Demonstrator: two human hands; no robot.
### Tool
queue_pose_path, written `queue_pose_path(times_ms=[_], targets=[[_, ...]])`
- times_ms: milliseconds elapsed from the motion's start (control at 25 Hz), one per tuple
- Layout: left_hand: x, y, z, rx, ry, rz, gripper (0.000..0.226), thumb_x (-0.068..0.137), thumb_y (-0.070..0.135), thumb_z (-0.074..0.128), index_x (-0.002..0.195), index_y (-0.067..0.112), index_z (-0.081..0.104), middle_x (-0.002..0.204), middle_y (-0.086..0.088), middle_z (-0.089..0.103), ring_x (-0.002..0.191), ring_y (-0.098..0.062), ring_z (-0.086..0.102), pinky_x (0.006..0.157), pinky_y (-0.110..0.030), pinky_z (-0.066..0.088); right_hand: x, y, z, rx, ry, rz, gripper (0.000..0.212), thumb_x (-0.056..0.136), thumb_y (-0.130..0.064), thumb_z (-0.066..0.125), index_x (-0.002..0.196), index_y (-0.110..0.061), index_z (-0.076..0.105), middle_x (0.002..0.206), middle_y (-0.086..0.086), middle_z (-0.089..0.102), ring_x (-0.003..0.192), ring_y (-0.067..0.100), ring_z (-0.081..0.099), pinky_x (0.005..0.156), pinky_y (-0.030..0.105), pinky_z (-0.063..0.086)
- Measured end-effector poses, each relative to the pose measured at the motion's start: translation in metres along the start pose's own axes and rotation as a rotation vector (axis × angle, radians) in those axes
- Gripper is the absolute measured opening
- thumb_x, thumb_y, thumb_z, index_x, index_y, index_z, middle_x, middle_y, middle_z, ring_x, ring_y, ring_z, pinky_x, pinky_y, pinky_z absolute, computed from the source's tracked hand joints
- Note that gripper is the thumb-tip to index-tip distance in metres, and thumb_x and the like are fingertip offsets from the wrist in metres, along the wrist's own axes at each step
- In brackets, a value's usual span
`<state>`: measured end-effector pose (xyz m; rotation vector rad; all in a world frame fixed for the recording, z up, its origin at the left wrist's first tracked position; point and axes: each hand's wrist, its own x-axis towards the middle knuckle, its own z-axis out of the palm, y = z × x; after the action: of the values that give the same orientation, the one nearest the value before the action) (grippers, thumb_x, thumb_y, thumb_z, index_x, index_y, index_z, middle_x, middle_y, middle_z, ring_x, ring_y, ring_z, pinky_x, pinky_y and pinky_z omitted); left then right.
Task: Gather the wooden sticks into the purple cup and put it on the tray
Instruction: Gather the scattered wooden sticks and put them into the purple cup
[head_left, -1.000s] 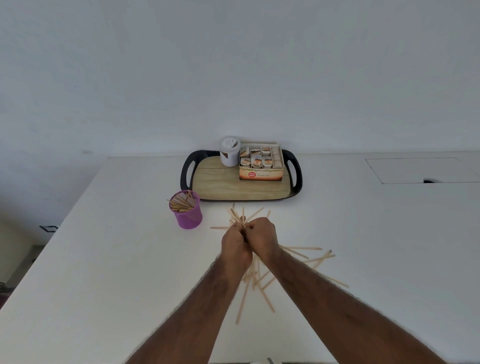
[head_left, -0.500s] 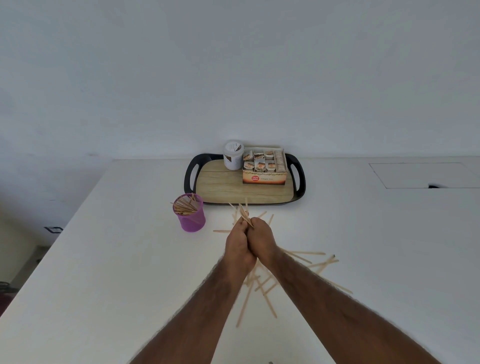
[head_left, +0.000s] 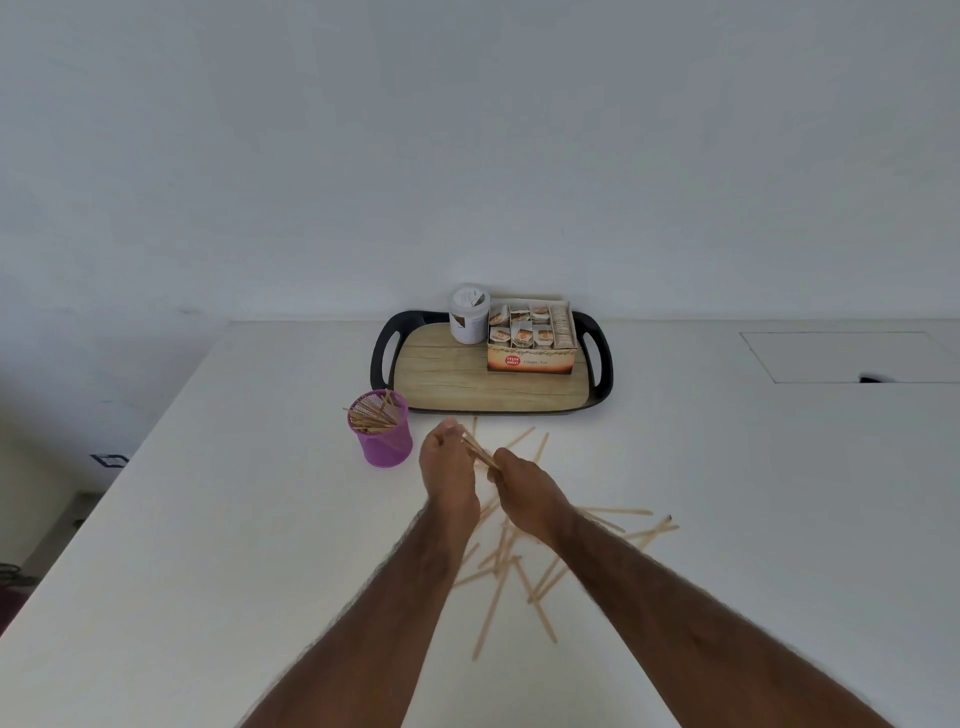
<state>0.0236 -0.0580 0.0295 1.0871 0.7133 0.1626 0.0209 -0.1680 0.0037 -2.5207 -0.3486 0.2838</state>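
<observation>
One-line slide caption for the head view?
Left hand and right hand hold a stick bundle beside the purple cup; loose sticks lie before the tray.

The scene is lit softly (rather greyish). Faint shadows are cast under the tray (head_left: 382, 358); the corners are stretched.

Some sticks (head_left: 503, 564) hidden beneath both forearms, box (head_left: 530, 361) print probably too small

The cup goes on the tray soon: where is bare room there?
On the tray the front strip is bare, handle to handle, in front of the white jar and the sachet box. Its back right is crowded.
</observation>
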Motion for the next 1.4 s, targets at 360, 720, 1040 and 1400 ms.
queue_pose_path(times_ms=[360, 720, 1040, 1400], targets=[[-0.012, -0.003, 0.005, 0.348, -0.142, 0.2, 0.028, 0.099, 0.004, 0.056, 0.122, 0.012, 0.07, 0.111, 0.0, 0.075, 0.105, -0.013, 0.069, 0.096, -0.031, 0.055, 0.011, -0.003, -0.004, -0.105, 0.105, -0.006, 0.018, 0.103, -0.028, 0.037, 0.088, -0.019, 0.043, 0.072, -0.005, 0.053, 0.068, 0.024, 0.057, 0.056, 0.035, 0.036], [-0.03, -0.026, -0.011, -0.23, -0.301, -0.416, 0.064, 0.107, 0.054, 0.03, 0.125, 0.002, 0.061, 0.134, -0.018, 0.064, 0.125, -0.033, 0.058, 0.112, -0.044, 0.04, 0.013, -0.019, -0.075, 1.281, 0.428, 0.213, 0.045, 0.096, -0.034, 0.065, 0.056, -0.027, 0.044, 0.047, -0.004, 0.033, 0.038, 0.011, 0.023, 0.038, 0.021, 0.018], [-0.055, -0.008, 0.015, -0.67, -0.45, -0.444, 0.076, 0.106, 0.057, 0.023, 0.118, -0.003, 0.067, 0.122, -0.024, 0.07, 0.112, -0.033, 0.07, 0.105, -0.044, 0.048, -0.003, -0.058, -0.073, 1.525, 0.386, 0.135, 0.04, 0.093, -0.028, 0.069, 0.059, -0.016, 0.052, 0.05, 0.003, 0.041, 0.038, 0.015, 0.037, 0.041, 0.024, 0.034], [-0.066, 0.009, 0.022, -0.781, -0.507, -0.525, 0.043, 0.108, 0.033, 0.031, 0.122, 0.009, 0.064, 0.106, -0.013, 0.069, 0.114, -0.025, 0.066, 0.099, -0.035, 0.053, -0.012, -0.072, -0.059, 1.33, 0.433, 0.085, 0.036, 0.08, -0.035, 0.076, 0.056, -0.017, 0.056, 0.058, 0.008, 0.056, 0.058, 0.019, 0.056, 0.065, 0.038, 0.054]])
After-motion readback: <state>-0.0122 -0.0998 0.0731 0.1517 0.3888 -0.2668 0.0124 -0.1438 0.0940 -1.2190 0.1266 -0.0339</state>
